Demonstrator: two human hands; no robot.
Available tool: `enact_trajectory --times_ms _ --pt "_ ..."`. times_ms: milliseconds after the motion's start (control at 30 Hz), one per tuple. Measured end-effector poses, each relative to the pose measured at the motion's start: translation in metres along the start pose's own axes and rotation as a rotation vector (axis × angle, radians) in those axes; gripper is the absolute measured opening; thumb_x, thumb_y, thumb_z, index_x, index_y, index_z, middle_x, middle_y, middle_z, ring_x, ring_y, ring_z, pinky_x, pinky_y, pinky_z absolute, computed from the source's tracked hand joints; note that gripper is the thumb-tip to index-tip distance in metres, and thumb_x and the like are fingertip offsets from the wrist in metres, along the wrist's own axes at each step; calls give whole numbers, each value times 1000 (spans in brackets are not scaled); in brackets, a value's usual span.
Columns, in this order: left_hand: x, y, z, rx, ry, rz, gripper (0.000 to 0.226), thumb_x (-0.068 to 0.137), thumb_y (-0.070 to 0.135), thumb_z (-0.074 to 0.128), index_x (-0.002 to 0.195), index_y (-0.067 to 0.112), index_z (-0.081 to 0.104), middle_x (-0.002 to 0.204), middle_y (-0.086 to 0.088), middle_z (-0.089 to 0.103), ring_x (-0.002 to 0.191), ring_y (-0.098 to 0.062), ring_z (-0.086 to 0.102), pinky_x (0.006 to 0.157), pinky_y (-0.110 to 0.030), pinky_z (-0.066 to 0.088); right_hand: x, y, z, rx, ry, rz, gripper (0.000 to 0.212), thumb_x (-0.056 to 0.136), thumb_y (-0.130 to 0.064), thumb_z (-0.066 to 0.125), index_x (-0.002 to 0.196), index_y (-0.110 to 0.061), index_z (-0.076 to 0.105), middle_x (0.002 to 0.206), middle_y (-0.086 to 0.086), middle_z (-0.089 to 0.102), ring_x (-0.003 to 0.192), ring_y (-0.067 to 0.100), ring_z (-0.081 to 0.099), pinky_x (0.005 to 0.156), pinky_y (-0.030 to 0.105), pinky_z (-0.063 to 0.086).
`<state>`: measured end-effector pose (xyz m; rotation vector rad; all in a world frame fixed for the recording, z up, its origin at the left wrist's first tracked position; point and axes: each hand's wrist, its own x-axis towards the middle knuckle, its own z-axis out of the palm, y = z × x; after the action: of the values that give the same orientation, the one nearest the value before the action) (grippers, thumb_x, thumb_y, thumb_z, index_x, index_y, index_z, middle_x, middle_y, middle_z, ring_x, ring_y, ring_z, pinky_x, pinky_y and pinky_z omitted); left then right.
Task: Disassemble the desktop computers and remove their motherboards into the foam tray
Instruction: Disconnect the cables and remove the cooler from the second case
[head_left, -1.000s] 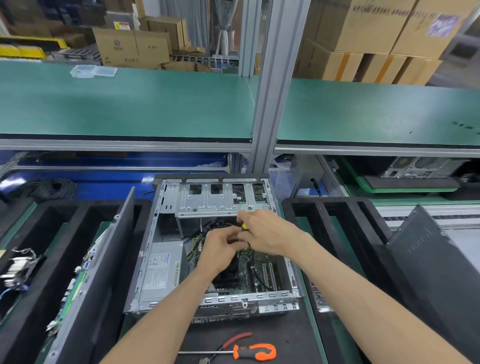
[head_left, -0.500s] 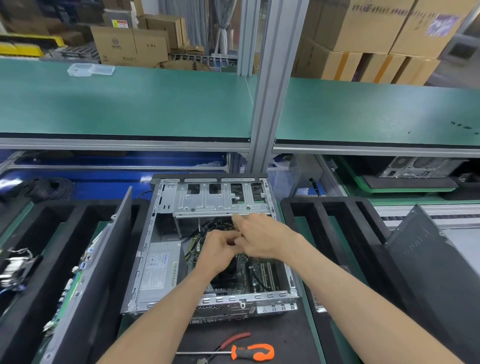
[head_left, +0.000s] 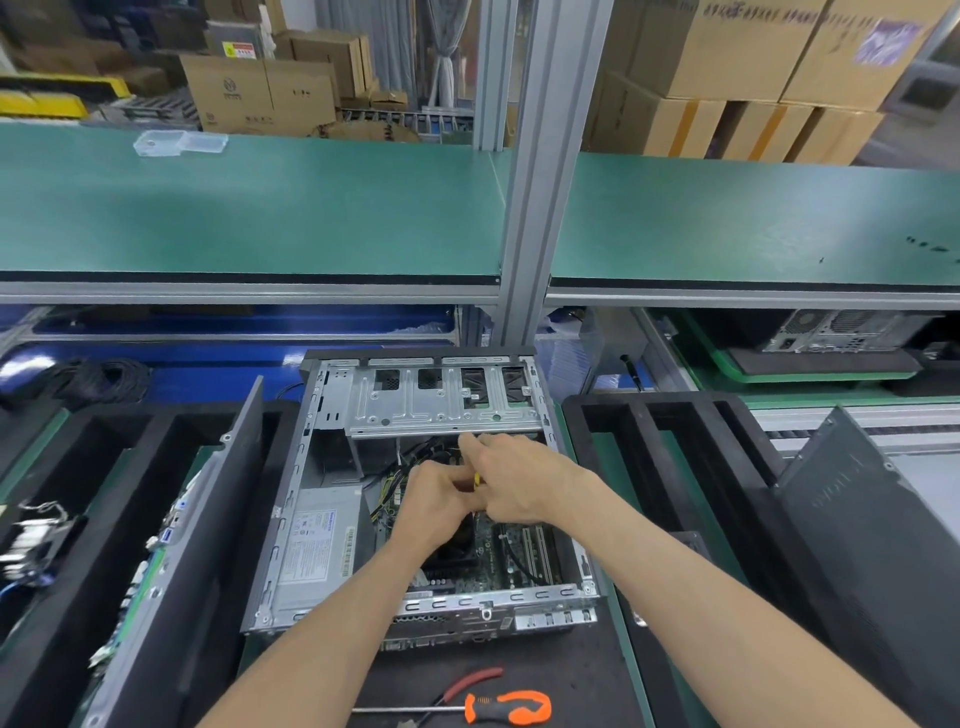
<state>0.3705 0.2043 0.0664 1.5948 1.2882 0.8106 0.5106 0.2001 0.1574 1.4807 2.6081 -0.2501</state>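
Two bare hands inside one opened desktop computer case (head_left: 415, 499), laid on its side at the middle of the workbench's near edge, side panel off. Left hand (head_left: 434, 501) and right hand (head_left: 511, 480) touching each other above the board, fingers of both curled around a small yellow-tipped part (head_left: 476, 479), pinched between them; what the part is, cannot tell. Motherboard (head_left: 511, 558) seated in the case's right half, partly hidden under the hands. Silver power supply (head_left: 317, 545) in the case's left half, label up. Perforated metal drive bracket (head_left: 441, 400) spanning the case's far end. Yellow-and-black cable bundle (head_left: 389, 491) between power supply and hands.

Black foam tray (head_left: 670, 467), slotted, just right of the case; dark panel (head_left: 872, 545) leaning against its right side. Second black foam tray (head_left: 67, 525) left of the case, circuit boards standing edgewise in its slots; grey case side panel (head_left: 208, 545) propped upright between that tray and the case.

Orange-handled screwdriver (head_left: 506, 706) lying flat on the black mat at the near edge, touching red-handled pliers (head_left: 470, 683). Green upper shelf (head_left: 260, 208) across the far side, clear plastic box (head_left: 179, 143) at its far left. Second desktop computer (head_left: 841, 332) under the shelf, far right corner.
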Motion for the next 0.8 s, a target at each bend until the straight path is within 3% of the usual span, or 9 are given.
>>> enact_trajectory --times_ms 100,200,267,333,400,500,633,667,800 --pt "3 -2 2 23 27 75 5 68 18 79 71 19 75 48 11 58 40 0 36 45 -12 32 2 1 6 -47 42 124 42 102 -42 42 124 -6 42 97 14 56 92 36 58 65 39 38" --pt "3 -6 1 66 -31 72 23 67 18 84 74 35 70 65 17 69 56 9 52 55 -8 36 5 -1 11 -26 -9 76 28 103 -31 44 118 -7 48 106 18 56 85 35 52 66 41 37" --pt "3 -13 -2 155 -136 -3 35 71 18 82 83 48 69 85 23 72 82 12 60 73 -12 43 2 1 9 -2 -27 31 19 99 -19 50 114 -10 44 103 17 58 82 34 51 66 41 37" --pt "4 -20 -3 310 -178 -58 32 80 17 76 102 40 73 107 17 72 108 -2 60 94 -24 44 -3 4 6 29 -4 7 19 92 -8 53 103 -14 38 95 12 57 81 32 49 67 37 33" --pt "8 -24 -1 483 -207 -54 29 86 16 69 114 24 73 119 8 67 121 -17 53 106 -36 41 -9 5 3 61 13 0 24 89 -3 53 96 -16 35 95 10 55 79 28 43 65 34 27" --pt "9 -20 5 619 -263 -78 51 81 20 64 131 26 59 128 7 47 120 -24 47 101 -45 40 -10 6 2 75 6 -13 24 86 0 53 97 -15 39 100 12 55 81 29 46 66 35 29" --pt "8 -27 8 878 -455 -179 124 50 72 73 153 23 25 156 -1 33 145 -29 28 115 -53 22 -7 4 6 68 10 5 23 92 -8 56 112 -9 45 101 15 56 87 35 55 67 39 38" --pt "8 -30 8 935 -475 -181 133 45 75 76 154 20 23 157 -2 33 145 -29 27 115 -55 21 -6 4 7 59 18 33 23 96 -14 56 114 -7 45 97 16 55 86 37 56 64 39 37" --pt "10 -34 10 1039 -392 -95 111 51 54 89 141 16 38 133 -1 54 127 -26 46 106 -52 36 -1 2 8 43 13 72 17 99 -17 54 109 -5 46 81 10 43 82 37 55 59 38 33"
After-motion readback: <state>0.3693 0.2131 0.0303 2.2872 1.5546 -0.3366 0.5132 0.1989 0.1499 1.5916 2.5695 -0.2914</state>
